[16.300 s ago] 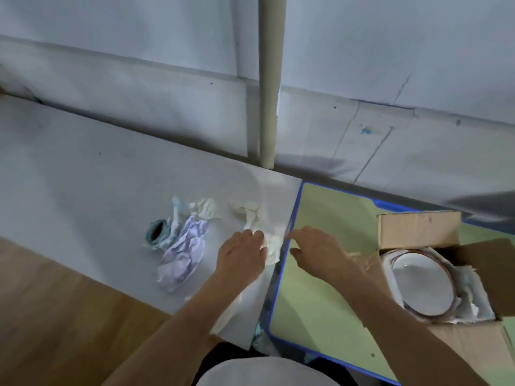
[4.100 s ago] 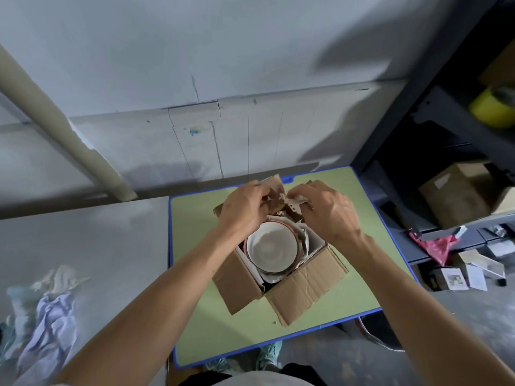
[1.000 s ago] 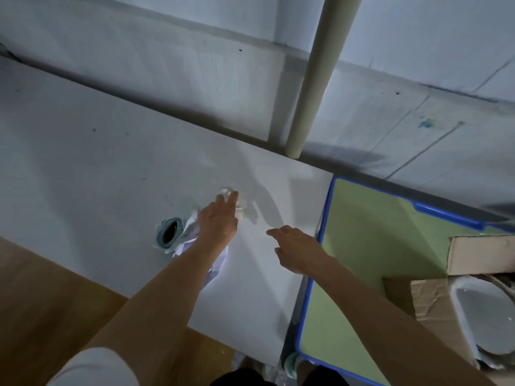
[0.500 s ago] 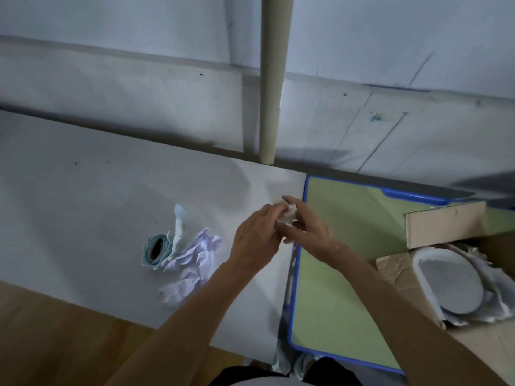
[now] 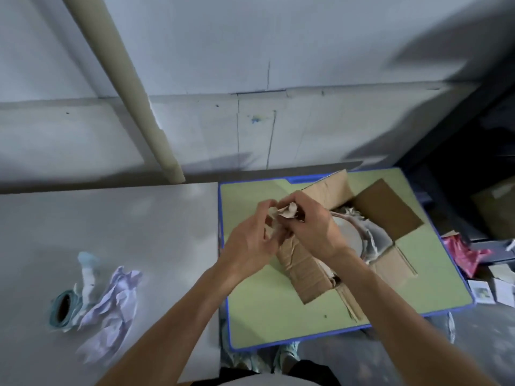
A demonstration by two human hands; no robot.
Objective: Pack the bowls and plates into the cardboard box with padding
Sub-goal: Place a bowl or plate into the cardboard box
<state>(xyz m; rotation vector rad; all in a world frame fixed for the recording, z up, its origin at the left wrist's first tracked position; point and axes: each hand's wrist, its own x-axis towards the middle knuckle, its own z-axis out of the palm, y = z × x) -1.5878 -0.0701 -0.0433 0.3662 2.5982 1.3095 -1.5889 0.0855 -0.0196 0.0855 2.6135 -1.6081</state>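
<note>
You're pinching a small crumpled wad of paper (image 5: 287, 211) between both hands right now. Your left hand (image 5: 252, 240) is gripping it from the left with fingers curled in, and your right hand (image 5: 313, 225) is closing over it from the right, thumb and fingertips pressed onto the wad. So both hands are clamped on the same scrap, touching each other around it.

Just under and to the right of that grip, the cardboard box (image 5: 306, 270) is sitting open on the green tabletop (image 5: 259, 310) with the blue rim. Its flaps are splaying out: one standing up behind your hands, one brown one lying open further right, and the near one folding down below your wrists. Inside the box, right of your right hand, a white plate (image 5: 349, 236) is lying flat with white padding paper (image 5: 374, 240) bunched around its right edge. Your right wrist is covering part of it, so I can't tell how many dishes are stacked in there.

Well off to the left of the grip, on the grey table (image 5: 111, 218), more crumpled pale paper (image 5: 114, 299) is lying beside a teal tape roll (image 5: 62, 310). Behind your hands a cream pipe (image 5: 131, 87) is running diagonally down the wall.
</note>
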